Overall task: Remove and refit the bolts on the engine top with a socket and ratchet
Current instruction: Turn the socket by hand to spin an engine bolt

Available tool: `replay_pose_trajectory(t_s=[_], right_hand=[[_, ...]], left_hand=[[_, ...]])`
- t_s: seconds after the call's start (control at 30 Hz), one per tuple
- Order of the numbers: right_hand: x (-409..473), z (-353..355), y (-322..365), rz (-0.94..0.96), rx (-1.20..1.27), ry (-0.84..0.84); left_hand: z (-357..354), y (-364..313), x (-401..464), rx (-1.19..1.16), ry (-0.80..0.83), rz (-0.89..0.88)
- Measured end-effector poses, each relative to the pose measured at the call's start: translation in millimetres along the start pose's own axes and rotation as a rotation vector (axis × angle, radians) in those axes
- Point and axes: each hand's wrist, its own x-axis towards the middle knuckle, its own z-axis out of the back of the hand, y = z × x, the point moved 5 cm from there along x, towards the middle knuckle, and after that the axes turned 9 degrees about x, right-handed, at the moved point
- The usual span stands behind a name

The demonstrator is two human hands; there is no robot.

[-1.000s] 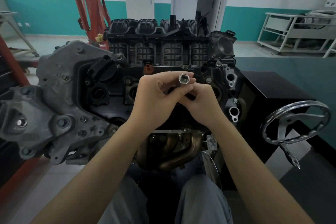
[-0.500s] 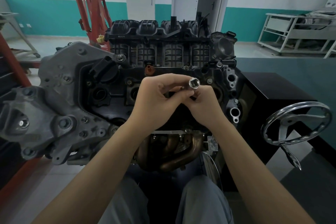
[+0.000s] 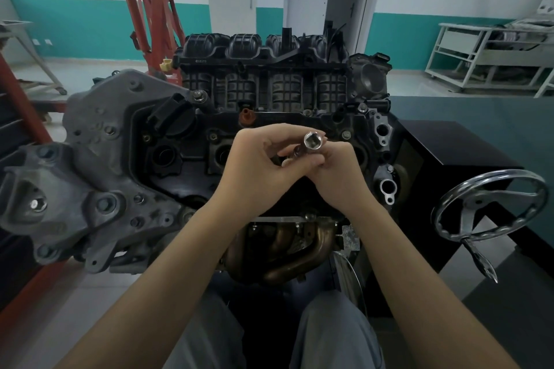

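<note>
A shiny steel socket [image 3: 313,141] points its open end up at me, held above the black engine top [image 3: 186,156]. My left hand [image 3: 257,168] pinches it from the left and my right hand [image 3: 338,171] grips it from the right, both hands touching. A small dark part [image 3: 297,153], perhaps a bolt, sits between my fingers just below the socket. The ratchet is hidden. Bolt heads [image 3: 346,135] show on the cover.
A grey metal bracket [image 3: 90,177] sticks out at the engine's left. A black intake manifold [image 3: 263,69] rises behind. A chrome handwheel [image 3: 488,207] juts at the right beside a black stand [image 3: 443,147]. A red hoist [image 3: 150,9] stands behind.
The socket has shifted a little to the right between my fingers, and my right hand has moved slightly right with it. Both hands stay together over the engine top.
</note>
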Motion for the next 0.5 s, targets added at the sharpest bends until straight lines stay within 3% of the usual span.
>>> replay_pose_trajectory(t_s=[0.1,0.17,0.37,0.5], right_hand=[[0.8,-0.3,1.1,0.021,-0.010,-0.028],[1.4,-0.7,4.5,0.043,-0.005,-0.032],[1.3,-2.7,6.2,0.001,0.022,0.028],[1.9,0.0,3.1,0.005,0.030,-0.014]], left_hand=[[3.6,-2.5,0.3,0.198,-0.126,-0.028],[3.6,-2.8,-0.1,0.207,-0.155,-0.034],[1.5,2.8,-0.4,-0.123,-0.021,-0.008],[3.2,1.7,-1.6,0.101,-0.117,-0.060]])
